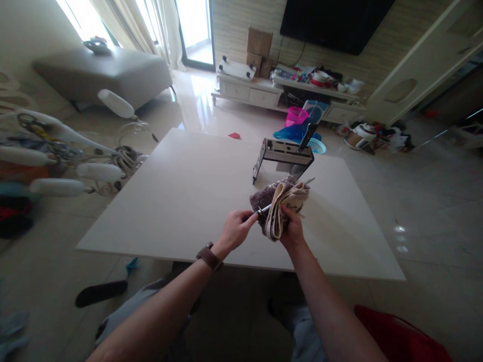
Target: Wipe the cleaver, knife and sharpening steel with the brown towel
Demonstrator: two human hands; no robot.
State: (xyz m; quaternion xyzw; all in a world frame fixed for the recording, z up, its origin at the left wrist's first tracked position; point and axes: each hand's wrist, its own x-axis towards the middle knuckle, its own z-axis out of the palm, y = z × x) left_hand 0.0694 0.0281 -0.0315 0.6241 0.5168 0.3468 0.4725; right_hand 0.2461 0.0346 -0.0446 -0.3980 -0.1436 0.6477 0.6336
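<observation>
My left hand (237, 229) is closed around the dark handle of a sharpening steel (266, 208). Its slim metal rod runs through the folds of a brown and beige towel (277, 221), and the tip comes out on the far right side. With the towel wrapped about the rod, my right hand (293, 229) grips the cloth from the right; some of its fingers are hidden. Just beyond the towel a knife block (285, 151) stands on the white table (181, 201). One black-handled knife (307, 138) sits upright in its top.
Past the table's far edge are a pink basket (296, 116) and a blue plastic item (290, 132) on the floor. A cluttered low cabinet (264, 95) lines the wall. A lamp with white shades (100, 172) lies at left; a red object (400, 334) is lower right.
</observation>
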